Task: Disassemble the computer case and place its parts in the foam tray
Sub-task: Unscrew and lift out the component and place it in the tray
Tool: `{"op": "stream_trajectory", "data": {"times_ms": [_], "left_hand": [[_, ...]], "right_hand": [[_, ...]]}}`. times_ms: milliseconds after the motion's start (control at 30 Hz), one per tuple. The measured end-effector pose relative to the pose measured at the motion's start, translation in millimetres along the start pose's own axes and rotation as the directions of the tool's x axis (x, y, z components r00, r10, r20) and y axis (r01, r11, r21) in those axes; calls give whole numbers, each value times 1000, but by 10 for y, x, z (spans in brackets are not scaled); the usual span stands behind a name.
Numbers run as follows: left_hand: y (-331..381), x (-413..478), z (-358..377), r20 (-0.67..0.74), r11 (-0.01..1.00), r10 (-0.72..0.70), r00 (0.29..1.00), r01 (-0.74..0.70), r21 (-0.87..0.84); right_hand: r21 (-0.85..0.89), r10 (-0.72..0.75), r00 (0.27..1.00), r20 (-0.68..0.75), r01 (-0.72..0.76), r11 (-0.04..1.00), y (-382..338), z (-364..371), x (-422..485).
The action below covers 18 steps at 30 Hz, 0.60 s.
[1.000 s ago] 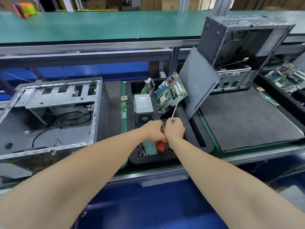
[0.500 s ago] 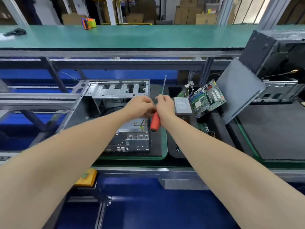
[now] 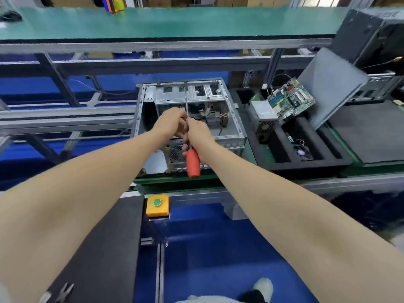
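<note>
The open metal computer case point(image 3: 235, 130) lies on its side on the green belt, with loose cables inside. Both hands are held together above it. My right hand point(image 3: 199, 133) grips a screwdriver point(image 3: 192, 164) whose red handle points toward me and whose thin shaft points away over the drive cage. My left hand point(image 3: 172, 122) has its fingers curled against the shaft just beside the right hand. To the right sits the black foam tray point(image 3: 328, 159), holding a power supply point(image 3: 262, 112) and a tilted motherboard point(image 3: 290, 99).
A grey side panel point(image 3: 330, 88) leans at the tray's far right. Behind it stands a second dark case point(image 3: 371, 33), above a black foam mat point(image 3: 371, 132). A yellow button box point(image 3: 157, 205) is mounted below the belt edge. Pliers point(image 3: 63, 291) lie at bottom left.
Both hands, still together on the screwdriver, have moved left from above the foam tray to above the open case. The handle now hangs lower, pointing toward me.
</note>
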State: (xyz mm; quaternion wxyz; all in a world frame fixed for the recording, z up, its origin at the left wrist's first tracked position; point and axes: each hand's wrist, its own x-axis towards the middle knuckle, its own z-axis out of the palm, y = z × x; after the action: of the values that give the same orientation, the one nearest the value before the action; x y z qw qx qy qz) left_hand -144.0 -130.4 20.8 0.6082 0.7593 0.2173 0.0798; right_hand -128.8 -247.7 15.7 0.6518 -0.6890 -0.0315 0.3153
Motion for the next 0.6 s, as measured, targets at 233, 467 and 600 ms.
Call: {"op": "stream_trajectory", "data": {"times_ms": [233, 467, 600], "left_hand": [[-241, -131, -79, -37, 965, 81, 996, -69, 255], [-325, -343, -60, 12, 941, 160, 987, -157, 300], [-358, -452, -12, 53, 890, 207, 977, -210, 405]], "right_hand": [[-68, 118, 993, 5, -117, 991, 467, 263, -407], [-19, 134, 991, 21, -134, 991, 848, 217, -696], [20, 159, 987, -14, -159, 987, 1040, 116, -835]]}}
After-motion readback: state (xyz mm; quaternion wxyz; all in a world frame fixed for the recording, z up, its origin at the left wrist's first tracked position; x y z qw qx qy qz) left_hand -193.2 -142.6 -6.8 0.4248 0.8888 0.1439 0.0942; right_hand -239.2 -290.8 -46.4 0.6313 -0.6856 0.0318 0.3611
